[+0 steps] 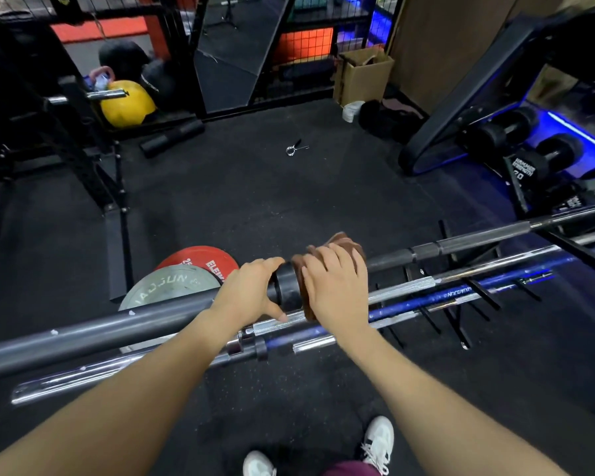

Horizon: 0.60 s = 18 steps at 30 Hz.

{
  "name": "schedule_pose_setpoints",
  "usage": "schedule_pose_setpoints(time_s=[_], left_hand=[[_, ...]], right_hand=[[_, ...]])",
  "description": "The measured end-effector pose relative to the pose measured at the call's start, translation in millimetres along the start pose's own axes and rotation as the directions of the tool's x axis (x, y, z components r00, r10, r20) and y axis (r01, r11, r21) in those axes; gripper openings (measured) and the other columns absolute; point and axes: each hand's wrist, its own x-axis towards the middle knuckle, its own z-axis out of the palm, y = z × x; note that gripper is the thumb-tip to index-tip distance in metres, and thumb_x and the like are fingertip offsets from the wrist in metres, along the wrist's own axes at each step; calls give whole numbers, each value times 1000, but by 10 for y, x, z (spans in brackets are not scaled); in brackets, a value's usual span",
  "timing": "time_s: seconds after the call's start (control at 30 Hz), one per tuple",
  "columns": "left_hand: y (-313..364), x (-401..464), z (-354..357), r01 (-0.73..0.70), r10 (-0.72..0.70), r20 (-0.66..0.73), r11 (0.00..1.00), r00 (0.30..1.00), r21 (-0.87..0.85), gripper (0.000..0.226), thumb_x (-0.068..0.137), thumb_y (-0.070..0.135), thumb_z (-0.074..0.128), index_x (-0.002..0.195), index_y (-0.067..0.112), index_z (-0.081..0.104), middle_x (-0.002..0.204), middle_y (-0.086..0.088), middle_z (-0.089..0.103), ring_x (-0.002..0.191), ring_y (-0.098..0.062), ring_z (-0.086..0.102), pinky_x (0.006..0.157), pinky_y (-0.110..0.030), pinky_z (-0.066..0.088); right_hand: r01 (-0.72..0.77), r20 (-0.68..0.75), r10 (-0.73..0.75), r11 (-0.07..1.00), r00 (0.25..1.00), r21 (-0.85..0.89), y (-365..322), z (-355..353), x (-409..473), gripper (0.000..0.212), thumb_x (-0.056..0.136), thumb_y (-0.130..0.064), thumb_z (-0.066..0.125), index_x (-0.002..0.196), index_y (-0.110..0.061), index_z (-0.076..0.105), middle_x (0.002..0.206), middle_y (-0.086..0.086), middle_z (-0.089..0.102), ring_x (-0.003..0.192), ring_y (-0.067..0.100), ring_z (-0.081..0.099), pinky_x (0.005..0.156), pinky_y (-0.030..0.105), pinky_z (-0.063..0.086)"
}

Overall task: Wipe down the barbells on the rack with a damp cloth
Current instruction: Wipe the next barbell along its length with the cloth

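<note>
Head view: the black bar [93, 334] is the top one on the rack [457, 314], its long axis running from near left up to far right, thick sleeve toward the left and thinner shaft toward the right. The left hand [248, 293] curls over the sleeve beside its collar, thumb underneath, gripping it. The right hand [337, 286] is just right of it, fingers curled over a brown cloth [344, 242] wrapped round the bar at the collar. Nearer and lower, a chrome bar [406, 286] and a blue bar [461, 293] lie parallel, pointing the same way. Beyond the bars at left, a grey plate [165, 286] overlaps a red plate [200, 261] on the floor [255, 194]. A spring collar [294, 148] lies farther out.
</note>
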Motion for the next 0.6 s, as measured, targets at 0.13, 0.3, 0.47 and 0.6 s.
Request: schedule_pose_setpoints(time_s=[0.13,0.3,0.47,0.6], left_hand=[[7,-20,-4,5,-4,14,1000,1000,-1,93,56,34,89,135,22,42,120,-3,59,107,-25,56,87,-37,47],[7,-2,-56,11,-11,19,999,1000,33,104,56,39,88,143,19,34,130,-6,54,115,-26,53,92,-36,45],[-9,-19,-31,5,-4,41,1000,999,-7,102,53,40,90,139,21,40,127,-2,59,113,-24,55,93,-38,46],[-23,-23,-29,-4,4,35,1000,999,8,101,54,39,89,140,21,38,127,-4,58,112,-25,55,92,-39,46]], right_hand=[[53,-87,-51,998,995,22,69,55,-192,30,94,-35,42,112,-28,64,123,-1,59,122,24,47,105,47,28],[-85,-44,84,996,995,-11,-21,-18,345,43,87,-34,33,69,-19,69,73,2,64,75,29,62,75,40,46],[-50,-66,50,999,997,2,29,35,-173,32,95,-37,40,110,-25,66,128,10,56,126,31,45,111,48,27],[-70,-156,61,996,986,-59,53,69,6,29,94,-36,44,84,-22,67,93,6,62,94,28,59,92,44,43]])
